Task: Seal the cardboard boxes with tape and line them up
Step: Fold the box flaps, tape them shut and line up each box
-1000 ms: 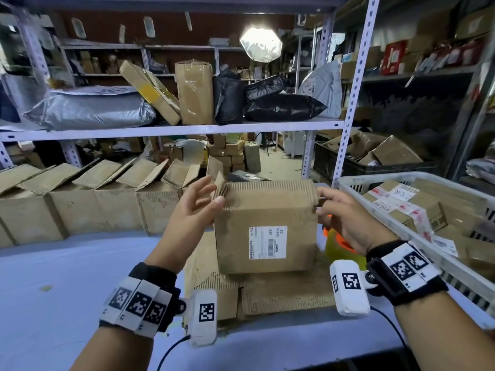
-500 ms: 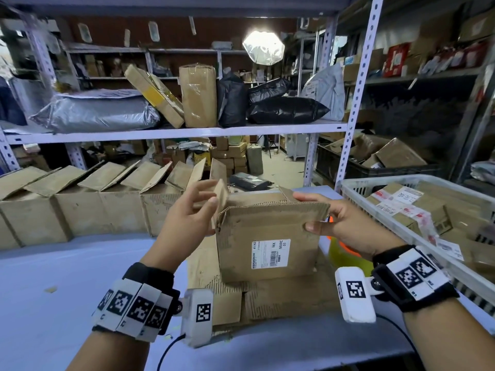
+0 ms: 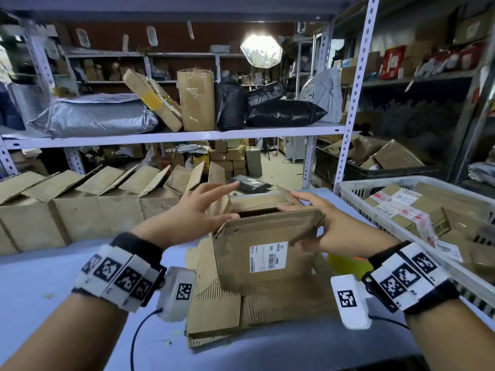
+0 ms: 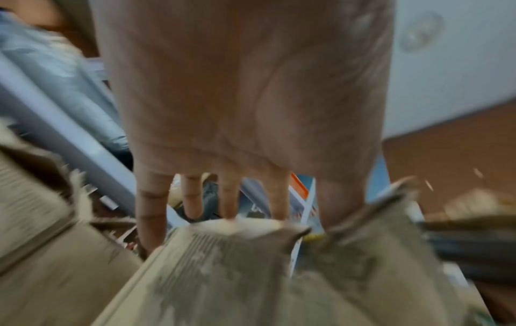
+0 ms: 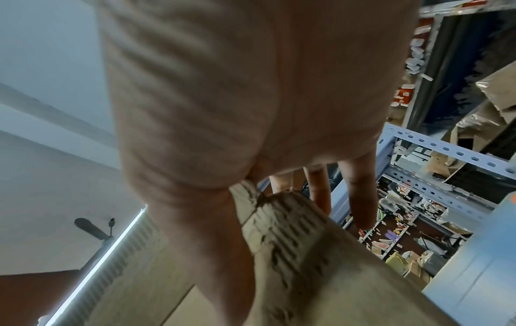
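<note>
Far left to mid-frame: row of open boxes (image 3: 88,207) along the table's (image 3: 34,285) back edge, flaps up, insides not visible. My left hand (image 3: 192,210) sits center-left w/ fingers spread straight over the box's left flap, thumb at the flap edge, gripping nothing. The box (image 3: 265,253) stands center frame on flattened cardboard (image 3: 214,311), top partly open, dark gap, contents hidden. My right hand (image 3: 332,231) pinches the near flap, thumb under, fingers straight across the top. Right: white basket (image 3: 348,188) w/ labelled parcels (image 3: 401,210). Bare table lower left.
</note>
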Action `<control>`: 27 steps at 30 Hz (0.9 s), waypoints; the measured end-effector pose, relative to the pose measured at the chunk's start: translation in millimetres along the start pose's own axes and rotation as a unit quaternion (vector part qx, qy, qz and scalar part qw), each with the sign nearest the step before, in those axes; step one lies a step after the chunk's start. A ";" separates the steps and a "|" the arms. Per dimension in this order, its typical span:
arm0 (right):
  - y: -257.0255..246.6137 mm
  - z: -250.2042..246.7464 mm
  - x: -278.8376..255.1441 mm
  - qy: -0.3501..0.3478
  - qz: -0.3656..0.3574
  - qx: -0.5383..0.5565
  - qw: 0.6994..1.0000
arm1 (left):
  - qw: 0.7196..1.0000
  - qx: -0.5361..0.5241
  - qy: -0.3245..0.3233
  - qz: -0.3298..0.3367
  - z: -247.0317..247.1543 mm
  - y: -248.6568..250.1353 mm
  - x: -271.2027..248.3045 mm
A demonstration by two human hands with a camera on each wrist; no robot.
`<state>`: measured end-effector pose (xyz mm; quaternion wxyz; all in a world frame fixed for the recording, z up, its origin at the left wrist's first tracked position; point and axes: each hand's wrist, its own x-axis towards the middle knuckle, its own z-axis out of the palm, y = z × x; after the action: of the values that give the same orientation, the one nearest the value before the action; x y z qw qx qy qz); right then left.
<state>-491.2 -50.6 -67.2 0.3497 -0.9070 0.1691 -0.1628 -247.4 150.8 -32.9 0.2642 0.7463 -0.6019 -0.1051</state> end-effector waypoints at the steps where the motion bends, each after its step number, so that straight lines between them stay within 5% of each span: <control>1: -2.0 0.2 -0.2 -0.004 -0.014 -0.009 1.000 | 0.998 0.061 -0.022 0.009 -1.9 1.3 3.3; 4: -1.7 1.6 0.4 0.036 -0.006 -0.052 0.998 | 0.986 0.155 -0.046 0.039 -6.5 6.1 10.7; 9: 0.1 2.5 -1.7 0.088 -0.008 -0.096 0.991 | 0.975 0.197 0.026 0.098 -12.6 10.6 11.1; 15: -4.8 3.9 -0.7 0.126 -0.025 -0.103 0.986 | 0.924 0.369 -0.099 0.008 -22.7 37.7 16.4; 18: -8.2 2.9 -0.5 0.142 -0.035 -0.132 0.980 | 0.925 0.367 -0.090 -0.040 -23.0 46.3 27.9; 27: 3.8 2.8 -1.3 0.117 0.015 -0.139 0.983 | 0.933 0.342 -0.099 -0.048 -38.7 13.1 33.0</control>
<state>-491.9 -51.1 -72.0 0.2000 -0.9187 0.2437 -0.2378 -231.7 127.8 11.6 -0.0734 0.8053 -0.5880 0.0206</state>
